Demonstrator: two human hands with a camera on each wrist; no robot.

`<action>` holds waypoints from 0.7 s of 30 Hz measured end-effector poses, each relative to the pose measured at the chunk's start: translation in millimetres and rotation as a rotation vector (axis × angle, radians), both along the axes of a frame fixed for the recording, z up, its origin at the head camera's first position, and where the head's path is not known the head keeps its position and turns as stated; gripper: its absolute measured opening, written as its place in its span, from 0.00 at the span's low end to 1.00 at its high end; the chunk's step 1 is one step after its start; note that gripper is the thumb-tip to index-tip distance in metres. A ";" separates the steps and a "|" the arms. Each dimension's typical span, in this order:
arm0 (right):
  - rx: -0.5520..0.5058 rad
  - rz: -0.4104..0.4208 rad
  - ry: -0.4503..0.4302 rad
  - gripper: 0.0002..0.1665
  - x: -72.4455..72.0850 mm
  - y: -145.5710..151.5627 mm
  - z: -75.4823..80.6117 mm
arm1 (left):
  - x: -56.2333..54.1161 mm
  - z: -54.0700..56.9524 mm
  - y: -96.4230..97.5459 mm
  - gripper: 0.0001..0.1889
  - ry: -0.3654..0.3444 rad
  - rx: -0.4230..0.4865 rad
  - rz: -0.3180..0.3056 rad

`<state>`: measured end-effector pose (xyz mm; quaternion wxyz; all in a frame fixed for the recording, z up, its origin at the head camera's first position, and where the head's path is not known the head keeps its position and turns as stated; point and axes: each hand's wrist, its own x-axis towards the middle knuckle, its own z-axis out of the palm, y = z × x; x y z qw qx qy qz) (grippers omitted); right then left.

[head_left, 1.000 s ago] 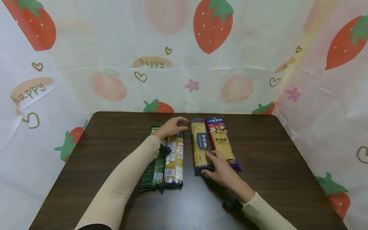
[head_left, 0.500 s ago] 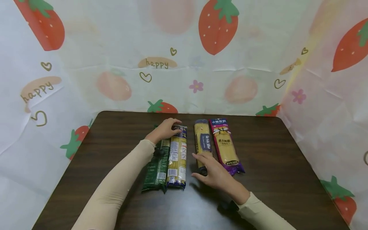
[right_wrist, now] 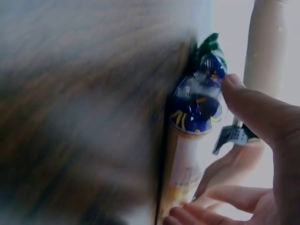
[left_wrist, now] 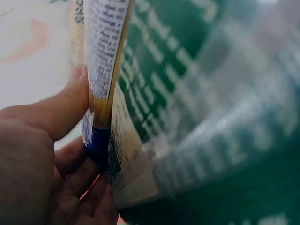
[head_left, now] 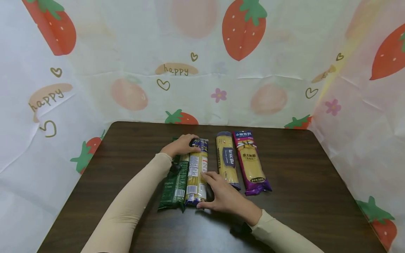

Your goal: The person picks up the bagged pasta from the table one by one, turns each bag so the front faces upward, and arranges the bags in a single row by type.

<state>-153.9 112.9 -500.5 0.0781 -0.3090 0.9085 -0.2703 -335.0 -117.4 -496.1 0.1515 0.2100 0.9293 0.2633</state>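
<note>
A blue-and-yellow spaghetti pack (head_left: pixel 197 168) lies lengthwise on the dark table, barcode side up. My left hand (head_left: pixel 180 145) holds its far end, thumb on the pack and fingers curled round the blue tip; the left wrist view shows this thumb (left_wrist: pixel 77 101) against the wrapper. At the near end, my right hand (head_left: pixel 223 193) is spread, its fingertips touching the right side and its thumb by the blue end (right_wrist: pixel 197 112). A green pack (head_left: pixel 172 189) lies against the spaghetti on the left, partly under my left wrist.
Right of the held pack lie a yellow spaghetti pack with a dark blue label (head_left: pixel 226 160) and a purple-and-pink spaghetti pack (head_left: pixel 251 161). A strawberry-print cloth (head_left: pixel 218 112) stands behind the table's far edge (head_left: pixel 269 128) and at both sides.
My right hand has let go of the blue-labelled pack and moved left to the blue-and-yellow one. My left hand has come down onto the latter's far end. The head view has shifted slightly.
</note>
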 end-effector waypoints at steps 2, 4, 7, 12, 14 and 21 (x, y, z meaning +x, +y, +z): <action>0.002 0.002 -0.015 0.65 0.6 -2.6 -1.1 | -0.2 -0.4 2.2 0.35 -0.005 -0.005 0.001; 0.009 0.001 -0.025 0.68 1.3 -5.4 -1.9 | -0.1 -0.5 3.7 0.33 -0.008 -0.005 0.004; 0.020 -0.011 -0.039 0.72 2.2 -9.9 -2.5 | 0.3 0.2 5.1 0.32 -0.005 -0.004 0.008; 0.028 -0.035 -0.074 0.74 2.7 -15.4 -4.2 | 1.1 0.8 5.0 0.32 -0.008 -0.009 0.005; 0.027 -0.039 -0.078 0.75 1.5 -17.3 -4.6 | 1.0 1.0 4.6 0.33 -0.009 -0.012 0.006; 0.092 -0.057 -0.081 0.77 -1.9 -24.9 -1.2 | 1.1 1.9 3.4 0.32 -0.008 -0.016 0.008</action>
